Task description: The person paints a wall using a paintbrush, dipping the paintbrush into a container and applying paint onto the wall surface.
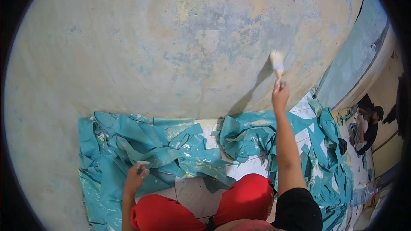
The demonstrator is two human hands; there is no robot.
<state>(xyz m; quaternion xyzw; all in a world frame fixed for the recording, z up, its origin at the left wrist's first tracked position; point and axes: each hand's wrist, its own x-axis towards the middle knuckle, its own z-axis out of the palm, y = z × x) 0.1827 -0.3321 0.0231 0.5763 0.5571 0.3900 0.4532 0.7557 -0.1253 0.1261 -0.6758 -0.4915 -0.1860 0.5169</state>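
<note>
A paintbrush (277, 62) with pale bristles and a light wooden handle is gripped by my right hand (280, 96), its bristles pointing up. The brush end is blurred against the patchy plastered wall (212, 54); whether it touches cannot be told. Grey, yellow and bluish patches mark this wall, and the brush casts a long shadow on it. My left hand (137, 174) is empty, fingers apart and partly curled, with pale dust on them. It hangs above a crumpled teal sheet (154, 141) spattered with white and yellow.
White floor tiles (199, 195) show between the sheets. More bunched teal sheeting (247, 138) lies along the wall's foot. At the right stand a light blue door or panel (350, 48) and a clear plastic bottle (361, 196) lying on its side. A person in black (371, 131) sits farther off.
</note>
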